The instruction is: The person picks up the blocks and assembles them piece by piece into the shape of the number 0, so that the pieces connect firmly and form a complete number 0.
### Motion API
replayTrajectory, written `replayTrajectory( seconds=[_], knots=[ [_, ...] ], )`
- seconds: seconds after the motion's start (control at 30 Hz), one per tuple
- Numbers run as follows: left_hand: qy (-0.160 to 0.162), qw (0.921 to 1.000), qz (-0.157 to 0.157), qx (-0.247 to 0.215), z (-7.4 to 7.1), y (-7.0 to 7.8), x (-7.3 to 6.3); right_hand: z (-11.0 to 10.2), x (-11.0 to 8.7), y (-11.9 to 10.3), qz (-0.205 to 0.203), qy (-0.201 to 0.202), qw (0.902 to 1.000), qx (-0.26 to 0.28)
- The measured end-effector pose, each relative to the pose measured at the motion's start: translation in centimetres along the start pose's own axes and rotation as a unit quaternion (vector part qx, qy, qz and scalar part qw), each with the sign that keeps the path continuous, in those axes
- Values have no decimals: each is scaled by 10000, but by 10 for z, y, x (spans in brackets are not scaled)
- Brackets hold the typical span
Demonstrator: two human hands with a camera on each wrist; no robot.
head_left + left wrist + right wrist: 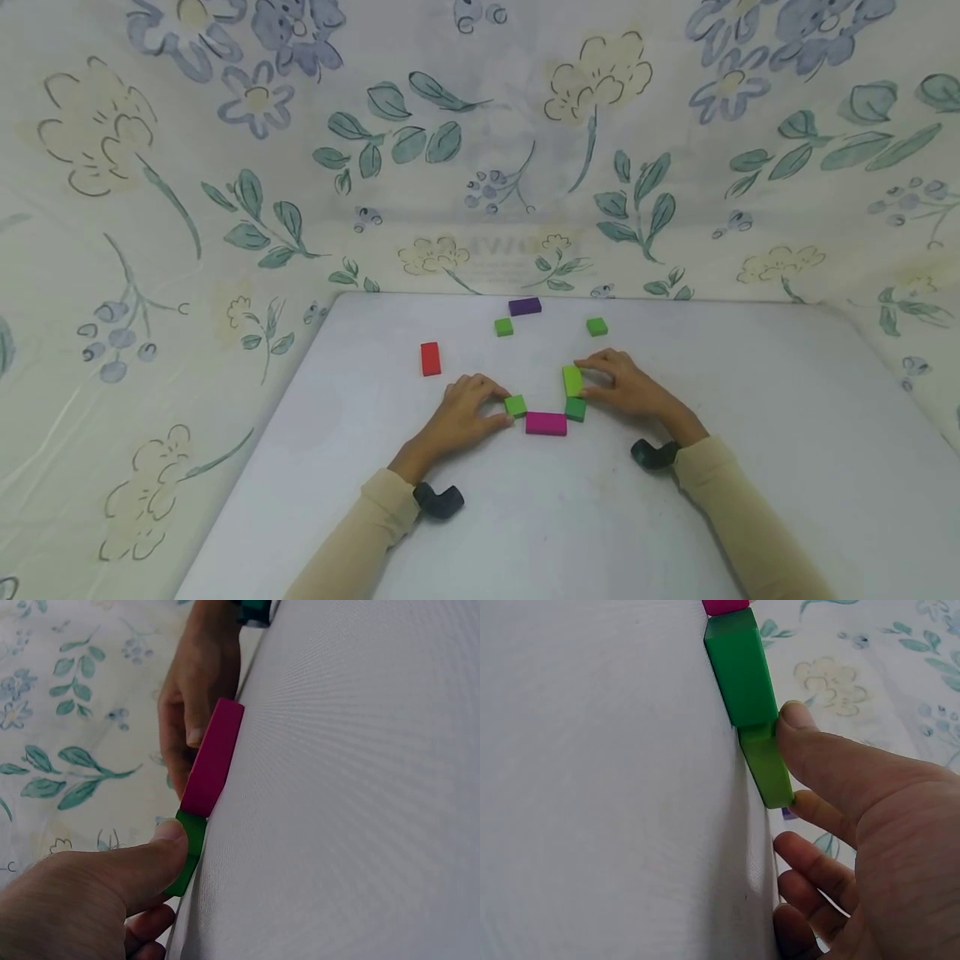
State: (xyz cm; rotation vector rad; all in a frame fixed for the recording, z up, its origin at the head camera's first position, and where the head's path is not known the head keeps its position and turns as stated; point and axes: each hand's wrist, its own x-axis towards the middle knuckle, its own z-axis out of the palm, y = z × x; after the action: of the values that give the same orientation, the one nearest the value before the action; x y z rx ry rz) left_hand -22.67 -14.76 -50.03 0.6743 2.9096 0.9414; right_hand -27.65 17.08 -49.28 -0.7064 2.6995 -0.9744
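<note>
In the head view my left hand (467, 414) pinches a small light-green block (515, 406) between thumb and index finger. That block meets the left end of a magenta block (546, 424) lying flat on the table. At the magenta block's right end sits a dark-green block (575, 409). Beyond it is a lime-green oblong block (572, 381), gripped at its right side by the thumb and index finger of my right hand (630, 387). The right wrist view shows the thumb on the lime block (769, 769), which touches the dark-green block (742, 671).
On the white table (360, 375), a red block (431, 358) lies to the left. Farther back are a purple block (525, 306) and two small green blocks, one to the left (503, 327) and one to the right (597, 326). A floral cloth (480, 208) hangs behind.
</note>
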Motion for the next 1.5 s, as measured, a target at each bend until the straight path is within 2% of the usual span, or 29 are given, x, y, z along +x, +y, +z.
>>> replayTrajectory(
  seconds=[0.2,0.5,0.7,0.83,0.93,1.07,1.2,1.3,1.37,1.5],
  knots=[
    [-27,10000,-92,11,-1,1,-1,1,1,0,68,-10,9999,111],
    [-149,9998,8,-112,1,-1,0,4,-4,8,108,271,9994,194],
    [-69,9980,-193,-595,-5,-1,-1,1,-5,5,170,316,9988,345],
    [15,9919,-492,-1169,-15,-1,1,0,-5,6,276,413,9981,377],
    [11,9874,-673,-1434,-24,-4,3,0,-6,7,344,406,9980,355],
    [162,9851,-582,-1607,-43,-10,4,2,-7,9,399,397,9979,324],
    [585,9851,-614,-1494,-65,-20,4,1,-6,7,378,456,9976,349],
    [821,9835,-937,-1311,-76,-32,1,1,-5,5,382,436,9977,353],
    [822,9817,-1163,-1264,-82,-40,-2,2,-4,4,398,405,9977,366],
    [536,9779,-1633,-1187,-87,-54,-6,4,-2,2,380,375,9977,409]
  ],
)
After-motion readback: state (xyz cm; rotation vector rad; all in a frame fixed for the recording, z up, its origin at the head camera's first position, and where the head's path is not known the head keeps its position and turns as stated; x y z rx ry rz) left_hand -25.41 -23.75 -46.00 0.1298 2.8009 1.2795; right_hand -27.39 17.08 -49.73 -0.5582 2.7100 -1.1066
